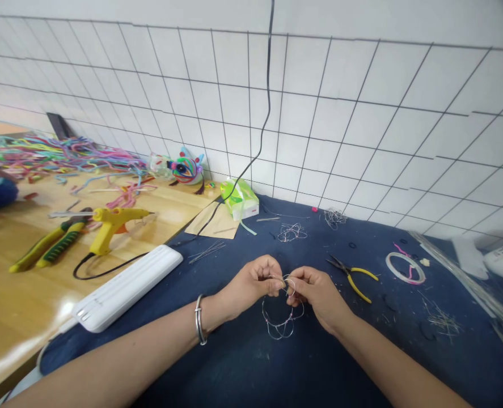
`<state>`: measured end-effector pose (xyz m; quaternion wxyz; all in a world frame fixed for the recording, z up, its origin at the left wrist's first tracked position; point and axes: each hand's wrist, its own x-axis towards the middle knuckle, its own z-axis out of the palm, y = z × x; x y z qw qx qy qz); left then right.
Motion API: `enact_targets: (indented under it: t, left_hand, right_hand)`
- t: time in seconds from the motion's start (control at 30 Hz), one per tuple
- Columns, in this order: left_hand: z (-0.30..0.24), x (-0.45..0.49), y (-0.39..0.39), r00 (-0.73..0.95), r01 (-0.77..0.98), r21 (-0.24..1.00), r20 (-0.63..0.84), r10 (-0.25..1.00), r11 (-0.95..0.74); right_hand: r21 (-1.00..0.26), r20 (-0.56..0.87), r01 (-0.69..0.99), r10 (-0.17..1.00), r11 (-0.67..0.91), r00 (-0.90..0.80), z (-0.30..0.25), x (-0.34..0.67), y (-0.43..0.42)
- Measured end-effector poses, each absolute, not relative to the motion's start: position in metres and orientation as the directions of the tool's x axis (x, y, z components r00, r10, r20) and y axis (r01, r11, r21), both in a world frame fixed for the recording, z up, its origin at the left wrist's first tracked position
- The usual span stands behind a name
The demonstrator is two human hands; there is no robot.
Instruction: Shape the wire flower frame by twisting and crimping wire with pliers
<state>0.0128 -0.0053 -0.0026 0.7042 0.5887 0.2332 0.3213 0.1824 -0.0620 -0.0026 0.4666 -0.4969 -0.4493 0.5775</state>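
Two bare forearms (127,351) reach in from the lower corners over a dark blue cloth (234,374). Beyond the left one lies a white power strip (127,289). Left hand (253,283) and right hand (321,297) nearly meet above the cloth; on each, thumb and index finger press together, pinching the top of a looped wire piece (279,324). It hangs below the fingertips; whether it touches the cloth I cannot tell. Yellow-handled pliers (348,271) lie right of the right hand, handles spread. A silver bracelet (198,323) circles the left wrist.
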Motion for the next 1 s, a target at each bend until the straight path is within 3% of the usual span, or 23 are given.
enact_targets:
  t: [0.13, 0.4, 0.77, 1.0]
  left_hand:
    - [-0.0037, 0.0132, -0.0032, 0.706, -0.15, 0.976, -0.007, 0.708, 0.159]
    - [-0.0008, 0.0105, 0.0026, 0.733, 0.018, 0.993, -0.091, 0.674, 0.115]
    - [-0.0037, 0.0125, 0.0034, 0.741, 0.006, 0.986, -0.115, 0.662, 0.164]
    - [-0.0051, 0.0132, 0.0013, 0.72, 0.089, 0.985, -0.164, 0.674, 0.145]
  right_hand:
    - [-0.979, -0.164, -0.113, 0.985, -0.17, -0.057, -0.003, 0.1811, -0.0631]
    - [-0.976, -0.197, -0.078, 0.978, -0.202, -0.064, -0.0031, 0.1828, -0.0603]
    - [-0.983, -0.176, -0.041, 0.983, -0.178, -0.051, 0.0001, 0.1805, -0.0609]
    - [-0.982, -0.18, -0.048, 0.983, -0.182, -0.035, 0.0004, 0.1796, -0.0601]
